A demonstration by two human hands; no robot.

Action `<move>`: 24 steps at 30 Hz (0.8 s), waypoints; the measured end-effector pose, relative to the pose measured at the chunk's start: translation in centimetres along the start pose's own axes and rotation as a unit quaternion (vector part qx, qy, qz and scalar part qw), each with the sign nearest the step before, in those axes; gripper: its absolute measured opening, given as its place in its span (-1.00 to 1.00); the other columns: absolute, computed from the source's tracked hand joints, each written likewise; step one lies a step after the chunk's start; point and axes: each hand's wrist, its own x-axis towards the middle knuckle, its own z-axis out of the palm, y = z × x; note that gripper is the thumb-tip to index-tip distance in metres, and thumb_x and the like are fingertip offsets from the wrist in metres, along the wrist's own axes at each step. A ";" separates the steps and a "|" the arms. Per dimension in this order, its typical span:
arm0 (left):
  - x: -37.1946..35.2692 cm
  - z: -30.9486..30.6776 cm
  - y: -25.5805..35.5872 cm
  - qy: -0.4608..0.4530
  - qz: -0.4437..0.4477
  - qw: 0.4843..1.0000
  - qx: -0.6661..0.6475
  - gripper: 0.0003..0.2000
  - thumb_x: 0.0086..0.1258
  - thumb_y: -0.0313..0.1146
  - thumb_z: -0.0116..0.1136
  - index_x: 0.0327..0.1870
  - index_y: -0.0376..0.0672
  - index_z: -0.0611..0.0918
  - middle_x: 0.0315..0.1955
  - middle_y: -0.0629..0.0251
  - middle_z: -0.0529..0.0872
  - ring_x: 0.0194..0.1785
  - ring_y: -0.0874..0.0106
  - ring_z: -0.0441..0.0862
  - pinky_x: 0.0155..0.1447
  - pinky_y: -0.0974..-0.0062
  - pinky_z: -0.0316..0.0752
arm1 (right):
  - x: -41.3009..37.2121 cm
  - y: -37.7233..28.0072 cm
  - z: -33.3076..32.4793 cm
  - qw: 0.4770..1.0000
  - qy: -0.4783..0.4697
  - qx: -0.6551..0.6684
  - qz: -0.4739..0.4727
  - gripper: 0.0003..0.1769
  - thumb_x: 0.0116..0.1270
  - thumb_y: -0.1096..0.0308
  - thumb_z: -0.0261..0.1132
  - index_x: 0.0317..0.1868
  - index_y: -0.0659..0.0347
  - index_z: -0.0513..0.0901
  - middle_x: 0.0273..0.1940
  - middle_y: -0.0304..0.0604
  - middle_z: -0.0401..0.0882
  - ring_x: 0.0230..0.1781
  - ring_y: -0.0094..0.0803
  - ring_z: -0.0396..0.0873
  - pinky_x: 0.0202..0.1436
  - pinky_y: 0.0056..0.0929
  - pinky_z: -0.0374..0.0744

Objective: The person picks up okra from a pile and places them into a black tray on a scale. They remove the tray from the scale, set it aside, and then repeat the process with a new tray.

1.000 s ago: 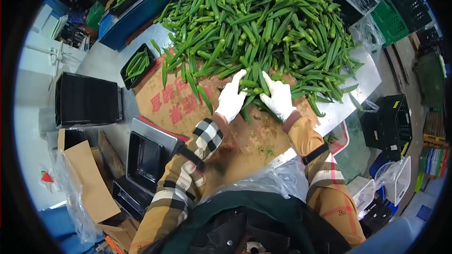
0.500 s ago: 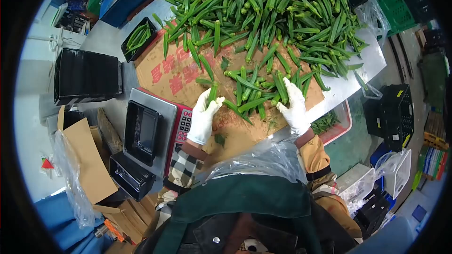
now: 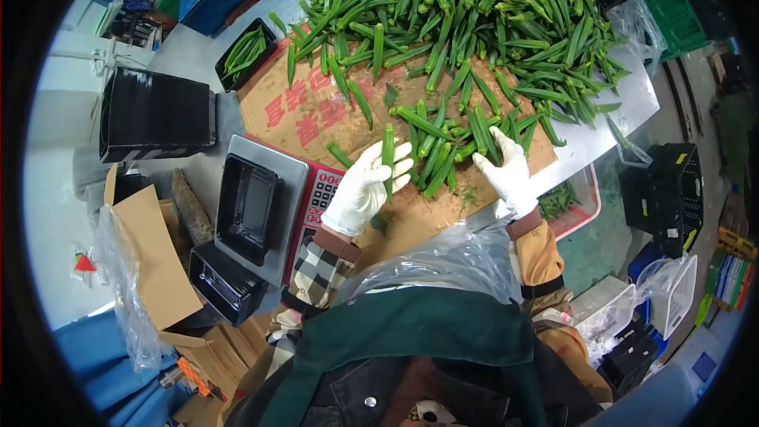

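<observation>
In my white-gloved left hand [image 3: 360,194] an upright okra pod [image 3: 388,154] lies across the fingers, with the thumb against its lower end. My right hand [image 3: 508,178], also gloved in white, has thumb and fingers apart at the near edge of a small cluster of okra [image 3: 433,150]. Its fingertips are right beside the pods there. Both hands are over a flattened cardboard sheet [image 3: 273,138] with red print. A single okra pod [image 3: 340,155] lies on the sheet to the left of my left hand.
A large okra heap [image 3: 466,8] covers the far side. At left, a scale [image 3: 296,182] bears a black tray [image 3: 249,199]; another black tray [image 3: 245,54] holds okra. Stacked black trays [image 3: 156,115] stand beyond. A crate [image 3: 589,205] sits below the table's right edge.
My left hand has turned palm up and moved right, with an okra pod across its fingers. My right hand has shifted slightly right, its fingers spread beside the cluster. The view has shifted a little.
</observation>
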 end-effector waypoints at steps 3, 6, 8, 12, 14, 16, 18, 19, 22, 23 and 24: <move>1.9 -3.8 0.1 0.077 0.000 0.991 0.114 -0.55 0.40 -0.42 0.30 0.28 -0.25 0.50 -0.05 0.19 0.71 -0.13 0.43 0.69 -0.07 0.47 0.62 | 1.7 -2.9 -0.1 0.992 0.000 -0.123 0.033 -0.20 0.11 0.08 0.54 0.30 0.36 0.55 0.04 0.08 0.67 0.04 0.00 0.62 0.16 -0.16 0.57; 2.9 -3.7 1.6 0.254 0.073 0.908 0.325 -0.75 0.40 -0.40 0.29 0.03 -0.24 0.59 -0.23 0.23 0.69 -0.33 0.40 0.62 -0.21 0.40 0.56 | 3.6 -2.3 1.4 0.973 0.030 -0.222 -0.050 -0.21 0.13 0.03 0.53 0.28 0.33 0.56 -0.01 0.05 0.66 -0.03 0.02 0.62 0.07 -0.14 0.59; 3.8 -4.2 2.2 0.314 0.171 0.701 0.617 -0.76 0.40 -0.38 0.26 0.00 -0.25 0.59 -0.12 0.09 0.68 -0.17 0.22 0.63 -0.09 0.22 0.56 | 4.6 -2.1 2.4 0.965 0.003 -0.259 -0.040 -0.29 0.15 0.07 0.50 0.26 0.25 0.57 -0.03 0.03 0.64 -0.04 0.00 0.63 0.05 -0.14 0.61; 5.4 -4.4 2.8 0.343 0.124 0.538 0.760 -0.73 0.40 -0.33 0.23 0.00 -0.28 0.55 0.15 -0.20 0.53 0.19 -0.12 0.48 0.19 -0.05 0.46 | 6.0 -3.4 2.1 0.967 -0.024 -0.253 0.009 -0.50 0.19 0.25 0.43 0.13 0.22 0.59 -0.10 0.04 0.62 -0.10 0.01 0.66 0.00 -0.11 0.62; 6.3 -5.3 1.7 0.375 0.119 0.534 0.748 -0.64 0.39 -0.30 0.26 0.09 -0.30 0.53 0.27 -0.25 0.40 0.33 -0.17 0.34 0.36 -0.01 0.35 | 6.1 -4.9 2.1 0.975 0.034 -0.217 -0.013 -0.55 0.20 0.30 0.40 0.10 0.21 0.59 -0.12 0.05 0.62 -0.12 0.02 0.66 -0.02 -0.09 0.62; 6.9 -4.6 0.8 0.400 0.069 0.615 0.676 -0.61 0.39 -0.29 0.26 0.13 -0.31 0.52 0.32 -0.27 0.34 0.38 -0.18 0.28 0.44 0.00 0.28 | 5.9 -6.8 3.1 0.985 0.062 -0.120 -0.105 -0.58 0.16 0.34 0.37 0.06 0.19 0.60 -0.15 0.06 0.61 -0.12 0.00 0.65 -0.02 -0.10 0.62; 7.5 -4.3 -1.2 0.416 0.126 0.595 0.676 -0.64 0.37 -0.39 0.27 0.13 -0.28 0.52 0.32 -0.28 0.35 0.38 -0.18 0.27 0.46 0.01 0.24 | 5.7 -7.9 5.4 0.977 -0.001 -0.169 -0.128 -0.58 0.15 0.31 0.39 0.04 0.20 0.60 -0.18 0.04 0.60 -0.14 0.00 0.63 -0.04 -0.11 0.61; 7.9 -4.5 -2.9 0.401 0.203 0.566 0.691 -0.66 0.34 -0.45 0.27 0.10 -0.27 0.53 0.31 -0.27 0.37 0.37 -0.18 0.28 0.45 0.03 0.25 | 5.5 -8.2 6.5 0.967 -0.033 -0.205 -0.149 -0.58 0.15 0.29 0.40 0.03 0.19 0.59 -0.19 0.04 0.59 -0.16 0.00 0.62 -0.05 -0.11 0.61; 7.4 -5.3 -4.6 0.332 0.304 0.526 0.721 -0.68 0.25 -0.62 0.20 0.04 -0.24 0.56 0.26 -0.20 0.43 0.34 -0.09 0.35 0.43 0.11 0.28 | 5.7 -8.0 8.6 0.960 -0.099 -0.230 -0.127 -0.51 0.21 0.21 0.41 0.10 0.23 0.56 -0.11 0.08 0.64 -0.06 0.03 0.63 0.00 -0.11 0.61; 7.0 -6.0 -3.9 0.319 0.300 0.537 0.721 -0.68 0.24 -0.64 0.18 0.03 -0.23 0.57 0.24 -0.16 0.46 0.33 -0.05 0.37 0.43 0.13 0.29 | 5.9 -7.3 8.1 0.981 -0.092 -0.149 -0.083 -0.51 0.23 0.21 0.40 0.11 0.25 0.55 -0.08 0.08 0.65 -0.03 0.03 0.64 0.02 -0.10 0.61; 6.6 -6.4 -3.2 0.306 0.295 0.550 0.719 -0.68 0.23 -0.65 0.16 0.02 -0.23 0.57 0.23 -0.13 0.48 0.32 0.00 0.40 0.43 0.16 0.30 | 6.0 -7.1 7.1 0.993 -0.084 -0.069 -0.038 -0.51 0.26 0.21 0.39 0.13 0.26 0.53 -0.05 0.09 0.67 -0.01 0.04 0.65 0.04 -0.10 0.61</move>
